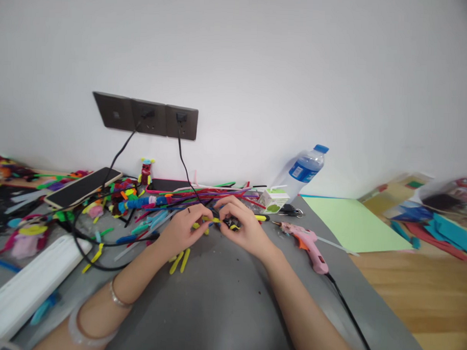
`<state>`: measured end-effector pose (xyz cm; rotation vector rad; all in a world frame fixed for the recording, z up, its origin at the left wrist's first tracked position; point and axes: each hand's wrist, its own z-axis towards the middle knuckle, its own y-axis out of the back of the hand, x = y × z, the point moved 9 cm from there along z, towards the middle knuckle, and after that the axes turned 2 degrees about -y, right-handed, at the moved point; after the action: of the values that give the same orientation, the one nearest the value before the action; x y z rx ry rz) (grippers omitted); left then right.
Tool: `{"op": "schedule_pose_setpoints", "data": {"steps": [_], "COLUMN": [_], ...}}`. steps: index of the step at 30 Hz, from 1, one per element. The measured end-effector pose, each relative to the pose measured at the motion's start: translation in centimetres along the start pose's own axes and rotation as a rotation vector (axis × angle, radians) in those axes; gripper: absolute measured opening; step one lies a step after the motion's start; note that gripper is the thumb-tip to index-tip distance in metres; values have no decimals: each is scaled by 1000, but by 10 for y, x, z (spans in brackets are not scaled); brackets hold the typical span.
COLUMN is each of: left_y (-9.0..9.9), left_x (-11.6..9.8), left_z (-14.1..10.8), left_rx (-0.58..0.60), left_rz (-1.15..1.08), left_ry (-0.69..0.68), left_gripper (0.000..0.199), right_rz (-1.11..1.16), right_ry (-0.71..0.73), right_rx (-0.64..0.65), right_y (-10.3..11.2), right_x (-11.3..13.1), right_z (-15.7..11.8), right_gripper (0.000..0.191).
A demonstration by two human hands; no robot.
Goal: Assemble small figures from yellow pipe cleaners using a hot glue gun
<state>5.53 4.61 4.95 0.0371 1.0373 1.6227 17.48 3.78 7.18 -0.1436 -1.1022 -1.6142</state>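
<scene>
My left hand (pixel 188 226) and my right hand (pixel 244 227) meet over the middle of the grey table (pixel 213 307). Their fingertips pinch a small yellow pipe cleaner piece (pixel 215 220) between them, mostly covered by the fingers. A bit of blue shows at the fingertips, but I cannot make out what it belongs to. Short yellow pipe cleaner pieces (pixel 185 260) lie on the table just below my left hand. Behind my right hand, a yellow and black tool (pixel 261 218) pokes out, partly hidden.
A pink glue gun (pixel 307 244) lies at the right, its cord trailing forward. Behind it stand a small white-green box (pixel 274 200) and a water bottle (pixel 304 172). Pale green paper (pixel 358 225) overlaps the table edge. Leftward are pipe cleaners, a phone (pixel 83 187) and a white bar (pixel 34 283).
</scene>
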Motion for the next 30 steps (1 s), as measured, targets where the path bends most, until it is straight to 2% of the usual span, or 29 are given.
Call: {"op": "schedule_pose_setpoints", "data": {"steps": [30], "left_y": [0], "left_x": [3], "left_z": [2], "left_rx": [3], "left_rz": [-87], "left_ry": [87], "left_gripper": [14], "right_rz": [43], "right_ry": [-24], "right_rx": [5], "right_y": [-1], "right_x": [-1], "right_z": [1], "right_gripper": [28]}}
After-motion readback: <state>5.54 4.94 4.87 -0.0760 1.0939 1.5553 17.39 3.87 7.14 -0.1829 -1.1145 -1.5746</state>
